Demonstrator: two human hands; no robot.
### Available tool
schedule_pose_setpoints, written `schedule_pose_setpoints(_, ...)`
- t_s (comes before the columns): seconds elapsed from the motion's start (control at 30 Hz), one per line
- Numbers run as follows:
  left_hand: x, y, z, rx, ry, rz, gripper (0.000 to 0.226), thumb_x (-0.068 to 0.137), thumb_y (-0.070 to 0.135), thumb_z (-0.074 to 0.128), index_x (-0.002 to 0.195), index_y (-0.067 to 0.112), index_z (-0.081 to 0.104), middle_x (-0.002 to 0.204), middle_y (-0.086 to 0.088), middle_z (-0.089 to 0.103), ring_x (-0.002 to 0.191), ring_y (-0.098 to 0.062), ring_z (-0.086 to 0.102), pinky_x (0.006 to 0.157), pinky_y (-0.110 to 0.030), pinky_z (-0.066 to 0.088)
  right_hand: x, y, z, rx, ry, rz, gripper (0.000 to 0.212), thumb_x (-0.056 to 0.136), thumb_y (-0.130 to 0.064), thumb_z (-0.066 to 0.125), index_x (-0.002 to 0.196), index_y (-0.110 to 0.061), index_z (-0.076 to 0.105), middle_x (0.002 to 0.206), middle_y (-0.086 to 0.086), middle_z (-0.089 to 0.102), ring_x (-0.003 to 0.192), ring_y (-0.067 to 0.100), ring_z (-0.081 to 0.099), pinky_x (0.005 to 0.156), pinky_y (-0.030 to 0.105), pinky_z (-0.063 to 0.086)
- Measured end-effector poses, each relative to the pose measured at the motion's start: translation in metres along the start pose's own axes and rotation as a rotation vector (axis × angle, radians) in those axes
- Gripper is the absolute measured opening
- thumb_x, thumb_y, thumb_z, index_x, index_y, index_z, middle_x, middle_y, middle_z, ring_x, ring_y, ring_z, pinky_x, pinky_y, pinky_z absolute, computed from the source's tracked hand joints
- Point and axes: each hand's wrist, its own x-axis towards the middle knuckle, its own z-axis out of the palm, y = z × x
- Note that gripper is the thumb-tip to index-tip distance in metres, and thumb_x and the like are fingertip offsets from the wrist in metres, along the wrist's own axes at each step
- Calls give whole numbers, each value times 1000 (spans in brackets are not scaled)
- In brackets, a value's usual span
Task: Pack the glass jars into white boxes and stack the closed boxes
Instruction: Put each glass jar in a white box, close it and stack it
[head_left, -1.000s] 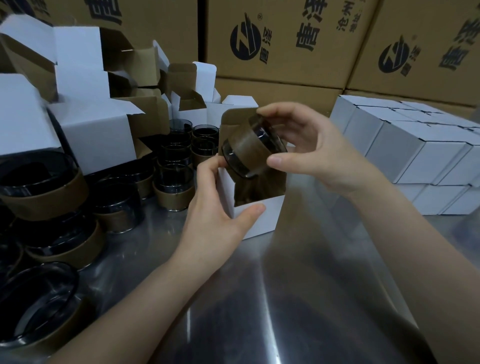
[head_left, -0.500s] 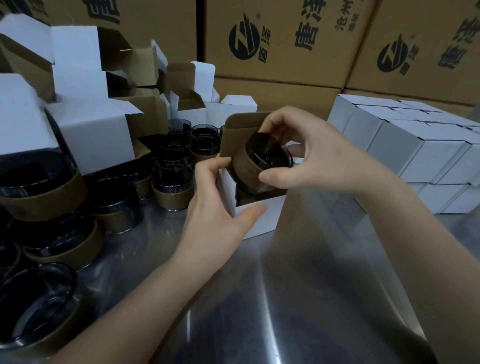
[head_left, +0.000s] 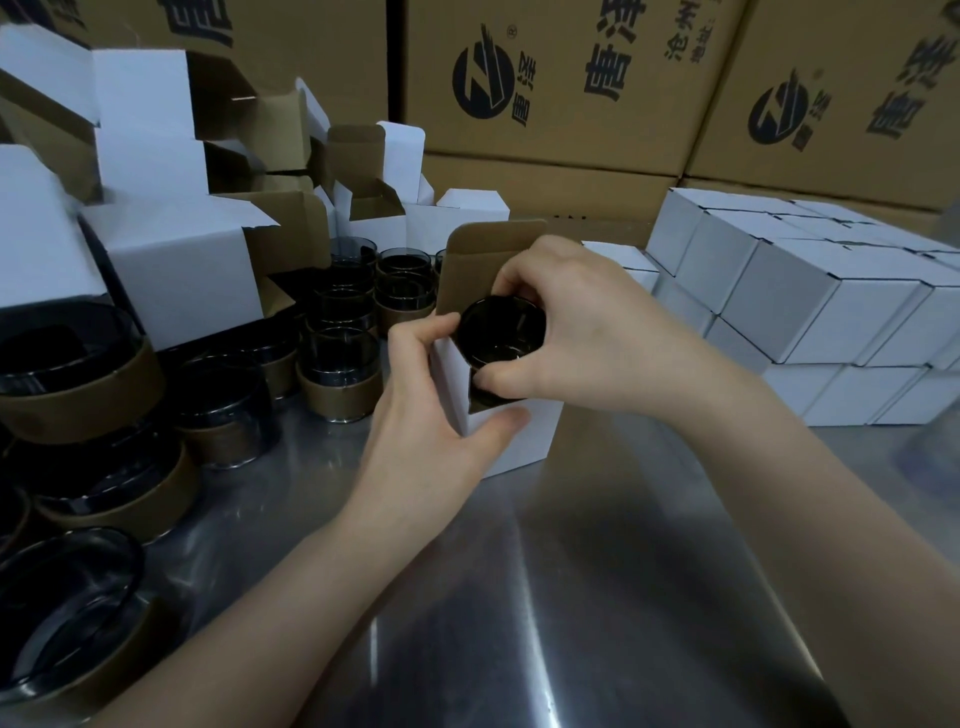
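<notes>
A dark glass jar (head_left: 501, 332) sits in the mouth of an open white box (head_left: 524, 441) that stands on the metal table, its brown lid flap (head_left: 493, 244) raised behind. My right hand (head_left: 587, 332) grips the jar's rim from above and from the right. My left hand (head_left: 426, 415) holds the box, fingers on its left top edge and thumb across the front. The jar's lower part is hidden inside the box.
Several dark jars with brown paper bands (head_left: 337, 374) crowd the left. Open empty white boxes (head_left: 182, 270) pile up behind them. Closed white boxes (head_left: 810, 296) are stacked at the right. Big brown cartons (head_left: 545, 88) wall the back. Bare steel table (head_left: 519, 597) lies in front.
My right hand has turned the jar upright and lowered it from above the box into its opening. My left hand stayed on the box.
</notes>
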Motion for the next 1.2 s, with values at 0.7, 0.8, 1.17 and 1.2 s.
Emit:
schedule_pose_setpoints(0.7, 2, -10, 0, 40, -6, 60, 78, 72, 28, 84, 123, 48, 28, 122, 39, 36, 117, 22, 37, 85, 5, 32, 4, -24, 7, -215, -126, 167, 30, 67, -33, 76, 78, -11, 58, 102, 3, 24, 99, 23, 27, 76, 29, 31)
schedule_pose_setpoints(0.8, 2, -11, 0, 42, -2, 57, 77, 72, 27, 84, 123, 47, 29, 123, 40, 35, 121, 19, 36, 87, 4, 31, 6, -24, 8, -273, -126, 222, 37, 66, -41, 79, 89, -16, 62, 103, 3, 22, 99, 23, 22, 81, 32, 29)
schedule_pose_setpoints(1.17, 1, -6, -1, 63, -17, 33, 76, 73, 30, 81, 123, 49, 28, 119, 44, 32, 116, 24, 32, 90, -4, 28, 16, -14, 12, -157, -372, 349, 46, 71, -47, 77, 102, -17, 60, 108, 4, 29, 108, 23, 29, 77, 32, 34)
schedule_pose_setpoints(1.2, 1, -5, -2, 64, -19, 30, 76, 73, 30, 81, 123, 49, 28, 119, 45, 32, 115, 24, 32, 90, -4, 28, 16, -13, 12, -153, -377, 348, 46, 72, -47, 77, 102, -17, 59, 108, 4, 29, 106, 23, 29, 76, 32, 35)
